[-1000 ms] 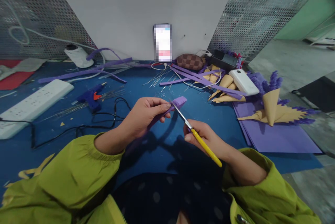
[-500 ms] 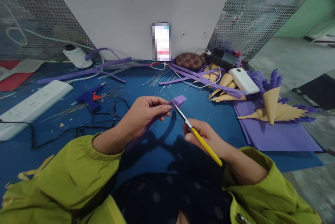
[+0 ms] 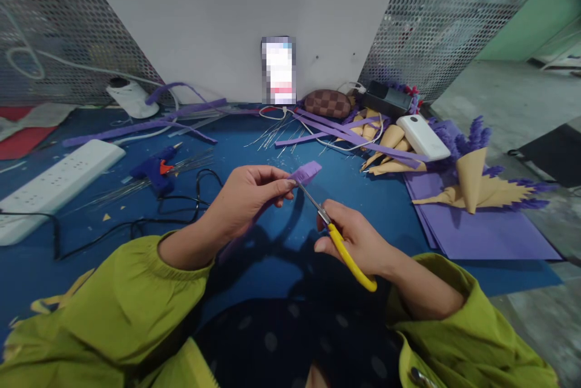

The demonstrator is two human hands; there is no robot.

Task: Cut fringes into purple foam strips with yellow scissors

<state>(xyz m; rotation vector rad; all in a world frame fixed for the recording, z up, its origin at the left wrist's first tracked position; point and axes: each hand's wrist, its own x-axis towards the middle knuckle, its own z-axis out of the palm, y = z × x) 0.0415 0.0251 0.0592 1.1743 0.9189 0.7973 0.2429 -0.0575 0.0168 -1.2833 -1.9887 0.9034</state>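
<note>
My left hand (image 3: 247,200) pinches a purple foam strip (image 3: 307,172) between thumb and fingers, its free end sticking out to the right above the blue table (image 3: 281,243). My right hand (image 3: 358,240) grips yellow-handled scissors (image 3: 338,236). Their metal blades point up-left and meet the strip just right of my left fingertips. Both arms wear yellow-green sleeves.
A blue glue gun (image 3: 154,169) with black cord, thin wires and a white power strip (image 3: 54,179) lie left. Purple sheets (image 3: 481,233), tan paper cones with purple flowers (image 3: 472,179), a white case (image 3: 422,137) and loose purple strips lie right. A phone (image 3: 278,70) leans on the wall.
The scissors' handles have shifted slightly left and down, with the blades still at the strip. My left hand keeps its hold and has barely moved.
</note>
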